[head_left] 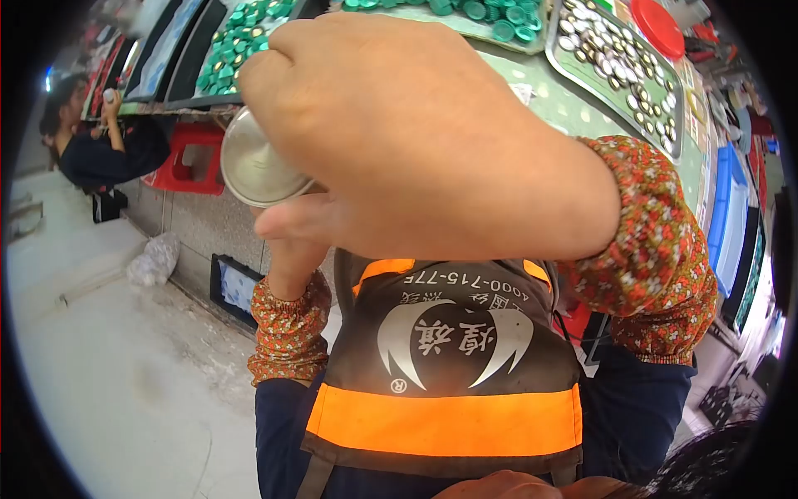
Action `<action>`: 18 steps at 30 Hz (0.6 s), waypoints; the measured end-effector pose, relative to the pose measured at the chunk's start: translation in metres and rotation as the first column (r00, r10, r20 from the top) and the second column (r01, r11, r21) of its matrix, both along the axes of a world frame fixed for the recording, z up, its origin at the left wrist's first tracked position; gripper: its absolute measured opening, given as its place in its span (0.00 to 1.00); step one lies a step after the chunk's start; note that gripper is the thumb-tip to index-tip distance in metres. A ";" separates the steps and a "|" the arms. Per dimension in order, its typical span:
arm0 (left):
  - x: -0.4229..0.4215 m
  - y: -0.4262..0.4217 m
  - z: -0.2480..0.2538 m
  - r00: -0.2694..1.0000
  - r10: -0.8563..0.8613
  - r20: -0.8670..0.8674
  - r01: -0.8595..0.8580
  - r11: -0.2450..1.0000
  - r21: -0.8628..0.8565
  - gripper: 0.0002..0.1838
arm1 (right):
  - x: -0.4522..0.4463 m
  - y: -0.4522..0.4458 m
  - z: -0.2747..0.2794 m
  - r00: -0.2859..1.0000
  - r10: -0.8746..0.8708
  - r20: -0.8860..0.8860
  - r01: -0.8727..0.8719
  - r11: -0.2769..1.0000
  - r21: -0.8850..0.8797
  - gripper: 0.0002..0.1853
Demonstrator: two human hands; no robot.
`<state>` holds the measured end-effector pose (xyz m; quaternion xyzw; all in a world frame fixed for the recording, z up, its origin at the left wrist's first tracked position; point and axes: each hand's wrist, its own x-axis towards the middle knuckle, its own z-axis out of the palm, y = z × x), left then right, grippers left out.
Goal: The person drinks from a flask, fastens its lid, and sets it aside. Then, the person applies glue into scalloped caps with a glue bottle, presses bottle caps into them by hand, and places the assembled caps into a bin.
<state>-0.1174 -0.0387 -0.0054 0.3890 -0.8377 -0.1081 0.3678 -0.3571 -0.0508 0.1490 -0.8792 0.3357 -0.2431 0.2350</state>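
My right hand (pixel 391 133) fills the upper middle, bent at the wrist with its fingers curled down and hidden from view. Its thumb lies below the rim of a round, pale, metallic-looking container (pixel 258 162), and the hand closes on the container's right side. The container is tilted so that its circular face shows; what is inside cannot be made out. Under it, my left hand (pixel 293 254) comes up from a floral sleeve and supports it from below. Most of the left fingers are covered by the container and the right hand.
Green caps fill a dark tray (pixel 184 93) and a metal tray (pixel 540 43). Another metal tray (pixel 555 56) holds white-and-dark round caps, with a red lid (pixel 657 27) beyond. A red stool (pixel 193 158) stands near a seated person (pixel 100 162) at left. Blue trays (pixel 731 216) are at right.
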 end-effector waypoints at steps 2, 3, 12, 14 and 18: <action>-0.013 -0.003 -0.001 0.997 0.030 -0.066 -0.034 0.997 -0.063 0.33 | 0.005 0.001 -0.027 0.974 -0.128 0.185 0.163 0.968 -0.191 0.17; -0.022 -0.007 -0.001 0.993 0.048 -0.107 -0.058 0.994 -0.095 0.32 | 0.007 0.002 -0.041 0.943 -0.182 0.280 0.259 0.928 -0.270 0.17; -0.099 -0.042 0.003 0.927 0.047 -0.373 -0.104 0.986 -0.134 0.24 | -0.025 -0.014 -0.072 0.862 -0.341 0.375 0.455 0.847 -0.276 0.25; -0.104 -0.038 0.000 0.913 0.064 -0.403 -0.066 0.998 0.008 0.26 | -0.035 -0.012 -0.080 0.856 -0.344 0.385 0.443 0.873 -0.205 0.27; -0.105 -0.042 -0.006 0.839 0.020 -0.544 0.101 0.976 0.191 0.31 | -0.054 -0.001 -0.092 0.817 -0.385 0.429 0.469 0.876 -0.108 0.31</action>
